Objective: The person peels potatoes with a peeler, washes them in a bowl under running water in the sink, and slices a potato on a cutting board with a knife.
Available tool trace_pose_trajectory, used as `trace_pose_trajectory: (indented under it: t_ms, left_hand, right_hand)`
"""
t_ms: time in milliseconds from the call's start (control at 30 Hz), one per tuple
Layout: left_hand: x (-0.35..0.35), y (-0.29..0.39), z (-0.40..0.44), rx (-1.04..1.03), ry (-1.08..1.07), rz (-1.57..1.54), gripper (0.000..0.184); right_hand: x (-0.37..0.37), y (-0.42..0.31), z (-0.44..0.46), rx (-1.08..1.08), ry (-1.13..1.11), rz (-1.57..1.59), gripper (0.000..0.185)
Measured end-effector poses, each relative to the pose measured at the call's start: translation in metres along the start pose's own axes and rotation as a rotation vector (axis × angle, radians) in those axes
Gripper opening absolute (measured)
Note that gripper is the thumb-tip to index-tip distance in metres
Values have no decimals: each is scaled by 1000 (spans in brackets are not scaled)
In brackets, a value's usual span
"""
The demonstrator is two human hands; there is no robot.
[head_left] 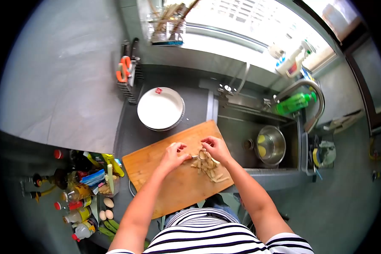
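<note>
My left hand (173,157) is closed around the handle of a peeler (197,157) above a wooden cutting board (173,194). The peeler's metal head points right, toward my other hand. Beside it, my right hand (218,150) has its fingertips drawn together over the board. Whatever those fingers pinch, if anything, is too small to make out. A loose heap of brownish peelings (210,170) lies on the board, just below my right hand and around the peeler's head.
White stacked bowls (160,109) stand behind the board. In the sink (233,127) at right, a metal pot (278,146) holds yellow pieces. Knives and orange-handled scissors (122,70) fill a rack at left. Bottles (78,192), eggs (109,202) and green vegetables (109,226) crowd the lower left.
</note>
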State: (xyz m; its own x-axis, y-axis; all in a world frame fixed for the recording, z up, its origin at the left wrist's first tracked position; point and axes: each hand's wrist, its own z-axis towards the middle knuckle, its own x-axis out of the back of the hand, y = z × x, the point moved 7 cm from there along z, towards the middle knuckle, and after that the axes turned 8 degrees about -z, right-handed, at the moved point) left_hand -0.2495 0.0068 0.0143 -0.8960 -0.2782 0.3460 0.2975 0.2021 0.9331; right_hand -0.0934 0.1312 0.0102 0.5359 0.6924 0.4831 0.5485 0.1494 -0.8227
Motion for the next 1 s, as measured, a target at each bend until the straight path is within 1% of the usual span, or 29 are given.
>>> trace_pose_trajectory:
  t_ms: [100,200,267,300,367,467,533,567,600,667,767,800,933,1000]
  left_hand:
    - [-24,1,-13,-42,-113,356,25]
    - [-34,-9,-15,-9,-158,380,20]
    - [-31,-5,-20,-4,-75,351,19]
    - [-29,-8,-26,10,-23,320,19]
    - [-20,-17,-34,15,83,294,19]
    - [4,-26,-31,-16,198,421,18]
    - [22,-27,-27,62,254,555,18]
    - [28,-32,-27,111,273,574,18]
    - [30,-31,-26,201,244,631,23]
    - [28,-10,-35,140,374,662,35]
    - [-6,19,-40,-140,357,674,47]
    - [-23,25,-41,-174,304,623,48]
    - [-105,52,-48,-273,121,390,50]
    - [-138,78,-56,-300,70,344,50]
  right_hand:
    - [24,29,-25,-46,78,17,24]
    - [38,59,-54,-89,107,70,24]
    - [40,83,-68,-91,130,144,23]
    - [44,82,-79,-122,120,175,23]
    - [39,102,-87,-117,96,168,23]
    - [35,107,-97,-88,84,201,24]
    - [38,104,-101,-32,111,210,24]
    - [38,103,-104,-41,119,240,24]
    - [39,99,-107,-35,116,239,24]
    - [44,95,-116,-30,118,238,24]
    - [51,106,-135,-20,169,283,23]
    - [55,106,-138,-2,181,293,23]
    - [73,113,-164,-43,196,306,21]
    - [82,122,-171,-6,244,309,20]
